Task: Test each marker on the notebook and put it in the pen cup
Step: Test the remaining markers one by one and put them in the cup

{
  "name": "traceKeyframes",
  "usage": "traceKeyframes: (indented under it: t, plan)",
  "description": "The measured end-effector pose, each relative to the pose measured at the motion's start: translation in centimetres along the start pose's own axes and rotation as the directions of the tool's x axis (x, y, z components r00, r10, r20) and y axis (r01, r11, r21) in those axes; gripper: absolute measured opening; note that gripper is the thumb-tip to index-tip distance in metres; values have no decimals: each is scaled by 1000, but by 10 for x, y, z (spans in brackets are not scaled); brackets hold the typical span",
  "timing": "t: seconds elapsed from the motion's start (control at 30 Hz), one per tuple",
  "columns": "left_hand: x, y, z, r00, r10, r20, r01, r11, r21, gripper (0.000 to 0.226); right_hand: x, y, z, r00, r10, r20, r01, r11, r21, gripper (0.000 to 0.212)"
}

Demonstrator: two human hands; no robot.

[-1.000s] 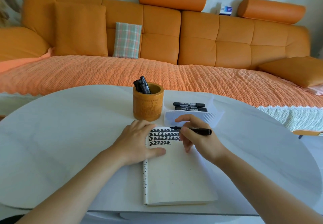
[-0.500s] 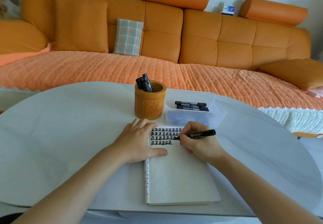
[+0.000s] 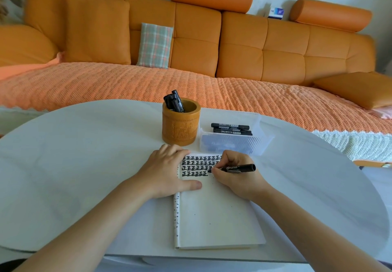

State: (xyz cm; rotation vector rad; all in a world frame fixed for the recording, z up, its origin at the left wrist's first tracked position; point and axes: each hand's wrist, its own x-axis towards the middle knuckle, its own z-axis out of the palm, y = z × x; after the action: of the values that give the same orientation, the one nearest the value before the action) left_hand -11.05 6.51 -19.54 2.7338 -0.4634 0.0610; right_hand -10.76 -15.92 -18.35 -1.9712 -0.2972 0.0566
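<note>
The person's right hand [image 3: 235,178] is holding a black marker [image 3: 235,168], its grip closed around the barrel. The tip is touching the notebook [image 3: 216,218] near the top of the page, at the end of the lowest row of black marks. The marker is lying low over the paper with its long axis running across the notebook: the tip is pointing toward the spine side and the back end is sticking out toward the right edge. The left hand [image 3: 167,174] is pressing flat on the notebook's upper left corner, its grip open and holding nothing, pinning the book to the desk [image 3: 84,155].

Just past the notebook's top edge the pen cup [image 3: 181,123] is standing with several markers leaning in it. Beside it, also past the top edge, a clear tray [image 3: 235,142] is holding a few more.

From where I'm standing, smearing looks like the likeliest trouble, since the writing hand is sitting right beside what may be wet ink. If the left hand lets up, the notebook could slide and the stroke skid. The cup is standing very near the left knuckles, so a hasty reach could tip it. I can't see a cap anywhere.
</note>
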Motion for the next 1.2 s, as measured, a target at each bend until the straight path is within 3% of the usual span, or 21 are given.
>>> traceKeyframes:
  t: [1.2]
  plan:
    - [-1,0,-1,1000,-5,-10,5,1000,1,97,0,7,-2,993,-66,98,62,997,49,22]
